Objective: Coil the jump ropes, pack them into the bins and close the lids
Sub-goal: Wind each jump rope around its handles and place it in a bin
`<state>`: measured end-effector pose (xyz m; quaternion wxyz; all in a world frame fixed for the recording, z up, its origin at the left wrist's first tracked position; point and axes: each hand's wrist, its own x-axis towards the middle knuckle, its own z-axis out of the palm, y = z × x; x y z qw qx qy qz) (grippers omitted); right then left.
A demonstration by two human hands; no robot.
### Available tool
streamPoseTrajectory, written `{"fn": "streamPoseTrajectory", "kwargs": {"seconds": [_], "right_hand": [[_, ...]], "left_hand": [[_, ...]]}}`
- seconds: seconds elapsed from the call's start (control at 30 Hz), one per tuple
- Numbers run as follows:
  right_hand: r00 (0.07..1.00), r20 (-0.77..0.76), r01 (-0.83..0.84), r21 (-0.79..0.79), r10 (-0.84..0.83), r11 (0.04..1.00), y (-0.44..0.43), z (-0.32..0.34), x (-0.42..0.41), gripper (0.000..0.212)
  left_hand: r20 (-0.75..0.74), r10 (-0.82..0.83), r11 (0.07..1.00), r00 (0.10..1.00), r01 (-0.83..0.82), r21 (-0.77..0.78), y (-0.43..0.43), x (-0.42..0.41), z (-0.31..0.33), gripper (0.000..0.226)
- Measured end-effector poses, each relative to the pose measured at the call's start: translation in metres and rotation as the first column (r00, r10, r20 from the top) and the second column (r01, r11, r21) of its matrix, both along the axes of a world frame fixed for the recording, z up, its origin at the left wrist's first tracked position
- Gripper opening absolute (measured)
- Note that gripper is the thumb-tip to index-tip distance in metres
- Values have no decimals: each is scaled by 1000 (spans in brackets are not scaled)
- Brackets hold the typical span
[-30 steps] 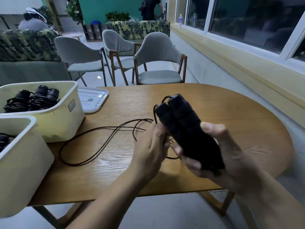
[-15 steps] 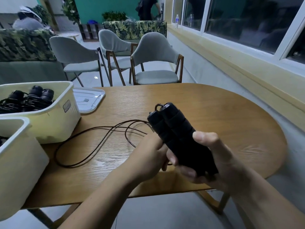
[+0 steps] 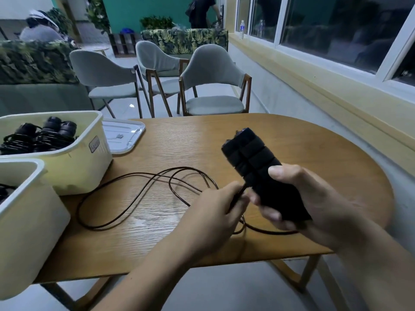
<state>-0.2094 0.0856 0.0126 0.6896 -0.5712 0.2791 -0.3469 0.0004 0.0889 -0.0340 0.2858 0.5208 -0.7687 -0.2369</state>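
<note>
- Indoor light, dim and even, cool cast. The windows (image 3: 336, 28) are dark, with faint reflections in the glass.
- Pale sheen on the table (image 3: 143, 221) toward its near edge. Shadows under the hands are weak and diffuse.
- Right hand (image 3: 314, 205) smeared by motion blur; left hand (image 3: 215, 212) slightly soft.
- Wide-angle bending: window sill (image 3: 336, 95) and near bin (image 3: 27, 221) stretch toward the frame edges.

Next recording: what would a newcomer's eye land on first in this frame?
The pair of black handles at centre right, gripped side by side in the right hand above the table. Just left of them, the left hand pinches the cord, whose loose loops sprawl across the wood. At far left, a cream bin already holds coiled ropes.
</note>
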Motion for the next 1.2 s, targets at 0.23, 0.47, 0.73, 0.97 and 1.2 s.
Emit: {"fn": "streamPoseTrajectory", "kwargs": {"seconds": [0.23, 0.47, 0.73, 0.97, 1.2], "right_hand": [[930, -196, 294, -107, -311, 950, -15, -14, -2, 33], [586, -420, 549, -424, -693, 720, -41, -20, -22, 31], [475, -827, 23, -328, -299, 944, -23, -17, -3, 20], [633, -758, -328, -83, 154, 941, -5, -6, 11, 9], [799, -390, -484, 35, 458, 874, 4, 6, 5, 32]], "left_hand": [[72, 8, 997, 997, -2, -74, -5, 7, 6, 39], [172, 14, 999, 985, -8, -39, -4, 18, 10, 48], [-64, -18, 986, 998, 7, -165, -1, 42, 24, 27], [-204, -80, 990, 976, 54, -133, 1, 48, 26, 19], [-407, -193, 965, 893, 247, 85, -14, 58, 17, 41]]}}
